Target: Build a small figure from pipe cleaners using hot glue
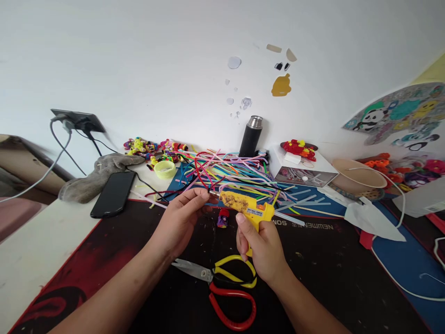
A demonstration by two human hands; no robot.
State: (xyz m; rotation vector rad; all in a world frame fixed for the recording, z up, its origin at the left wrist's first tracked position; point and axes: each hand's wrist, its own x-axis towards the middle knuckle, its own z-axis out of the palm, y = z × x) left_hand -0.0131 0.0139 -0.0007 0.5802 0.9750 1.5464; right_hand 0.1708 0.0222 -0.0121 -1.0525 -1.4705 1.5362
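Observation:
My right hand point(262, 248) is wrapped round the handle of a yellow hot glue gun point(239, 202), scorched brown along its barrel. A clear glue stick point(290, 218) pokes from the gun's back end. The nozzle points left, right at the fingertips of my left hand point(186, 215). Those fingers pinch a dark red pipe cleaner point(198, 169), which loops upward; the exact spot at the nozzle is partly hidden. Below the gun sits a small purple and red figure point(223, 218). Scissors point(205, 273) with one yellow and one red handle lie under my hands.
Many coloured pipe cleaners point(239, 171) are heaped behind my hands. Around them are a black thermos point(251, 137), a roll of pale green tape point(164, 170), a phone point(113, 195), a grey plush point(90, 178) and a white box point(309, 169). A white cord point(399, 288) runs at right.

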